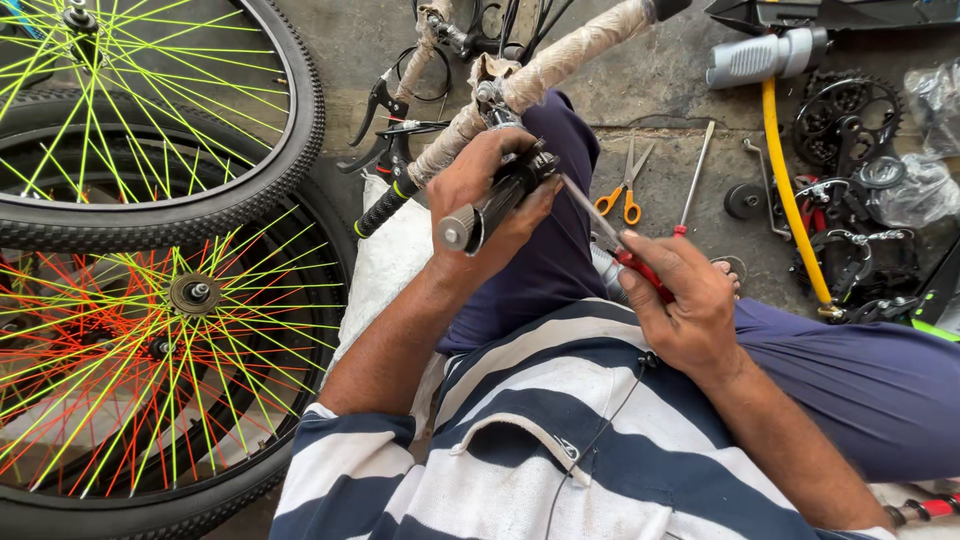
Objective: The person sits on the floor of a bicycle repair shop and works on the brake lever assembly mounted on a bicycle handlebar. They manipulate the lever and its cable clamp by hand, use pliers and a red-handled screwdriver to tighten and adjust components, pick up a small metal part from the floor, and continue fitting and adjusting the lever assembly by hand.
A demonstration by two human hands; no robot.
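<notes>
Two hands are busy on one end of a paper-wrapped handlebar (560, 60), and from my remote seat I judge the job as midway. My left hand (490, 200) is wrapped tight around a black rubber grip (495, 205) with a grey end cap, holding it out over my lap. My right hand (685, 300) is clenched on the red handle of a screwdriver (610, 240), and its steel shaft runs up to the inner end of that grip, where it meets the bar; whether the tip is under the rubber or just against it I cannot tell, since my left fingers cover that spot.

What looks done: the bar already carries black brake levers (375, 115) and a second black grip (385, 205) on the lower end, and the protective wrap is still on the tube. What looks left, in my view: this grip is not yet finished, because the tool is still engaged with it.

Around me, two wheels with black tyres sit at my left, one with yellow-green spokes (150, 110) and one with orange and green spokes (170, 340). On the concrete floor (680, 90) lie orange-handled scissors (625, 190), another red-tipped screwdriver (692, 180), a yellow hose (790, 200) and a black chainring (850, 105).
</notes>
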